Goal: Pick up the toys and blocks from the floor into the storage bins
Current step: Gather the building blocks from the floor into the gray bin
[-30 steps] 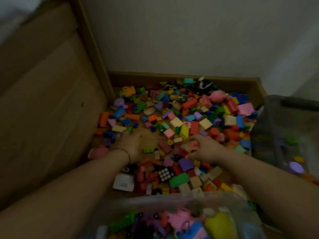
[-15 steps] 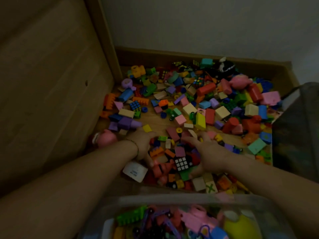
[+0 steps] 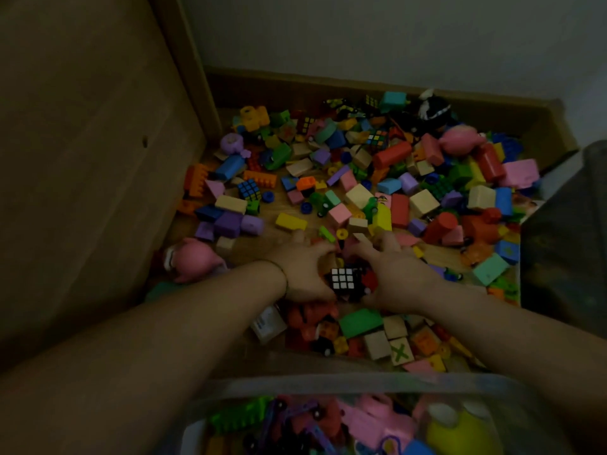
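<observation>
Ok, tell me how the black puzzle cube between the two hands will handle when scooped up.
The puzzle cube looks rigid, so it should keep its shape. Flat faces make rolling unlikely, though it may tumble off the loose blocks heaped between left hand and right hand.

Left hand [image 3: 302,270], right hand [image 3: 395,274] closer around puzzle cube [image 3: 342,279]

Wooden panel [image 3: 82,159]; pale wall [image 3: 394,34]
</observation>
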